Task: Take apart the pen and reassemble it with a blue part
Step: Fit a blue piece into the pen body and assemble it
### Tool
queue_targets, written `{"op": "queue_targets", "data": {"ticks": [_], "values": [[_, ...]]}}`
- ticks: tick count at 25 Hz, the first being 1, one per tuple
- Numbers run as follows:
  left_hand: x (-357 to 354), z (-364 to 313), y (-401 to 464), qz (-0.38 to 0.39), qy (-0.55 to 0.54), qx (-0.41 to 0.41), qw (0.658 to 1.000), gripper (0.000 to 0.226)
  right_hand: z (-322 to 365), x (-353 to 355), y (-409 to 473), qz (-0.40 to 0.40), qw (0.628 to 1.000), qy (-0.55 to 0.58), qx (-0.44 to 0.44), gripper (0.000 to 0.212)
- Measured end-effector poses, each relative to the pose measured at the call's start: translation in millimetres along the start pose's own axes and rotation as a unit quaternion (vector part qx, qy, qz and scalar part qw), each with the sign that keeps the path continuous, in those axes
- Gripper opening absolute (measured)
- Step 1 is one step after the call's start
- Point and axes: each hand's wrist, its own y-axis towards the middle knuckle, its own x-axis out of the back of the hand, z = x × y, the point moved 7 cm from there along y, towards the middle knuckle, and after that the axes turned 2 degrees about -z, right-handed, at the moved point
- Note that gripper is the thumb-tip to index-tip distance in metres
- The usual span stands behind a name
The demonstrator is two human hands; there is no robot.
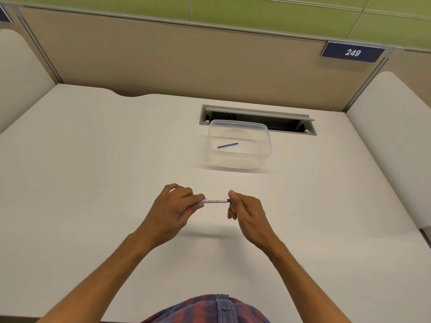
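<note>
A white pen [214, 200] with dark printed lettering and a purple right end is held level above the white desk, between both hands. My left hand [173, 207] pinches its left end with thumb and fingers. My right hand [245, 210] pinches the purple end between thumb and forefinger. Farther back, a thin blue part [227, 145] lies slanted inside a clear plastic container [261, 157].
A grey cable slot [289, 123] with an open flap is set into the white desk [93, 183] right behind the container. Beige partition walls enclose the desk at the back and on both sides. A sign reading 249 [352, 52] hangs at the upper right.
</note>
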Motion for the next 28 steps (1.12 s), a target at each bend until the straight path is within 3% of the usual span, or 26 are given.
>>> {"op": "queue_targets", "data": {"ticks": [4,11,25,28], "values": [[-1,-2,1,0.004,0.013,-0.009,1.000,0.027,-4,-1,1,0.006,0.999,0.029,-0.024,0.058],[2,2,1,0.007,0.008,0.005,1.000,0.028,5,5,-5,-0.021,0.997,-0.048,0.057,0.020],[8,-1,7,-0.006,-0.018,0.012,1.000,0.026,13,10,-4,-0.045,0.988,-0.100,0.112,0.014],[9,-3,8,-0.012,-0.014,0.003,1.000,0.026,15,11,-4,-0.051,0.988,-0.098,0.109,0.021]]}}
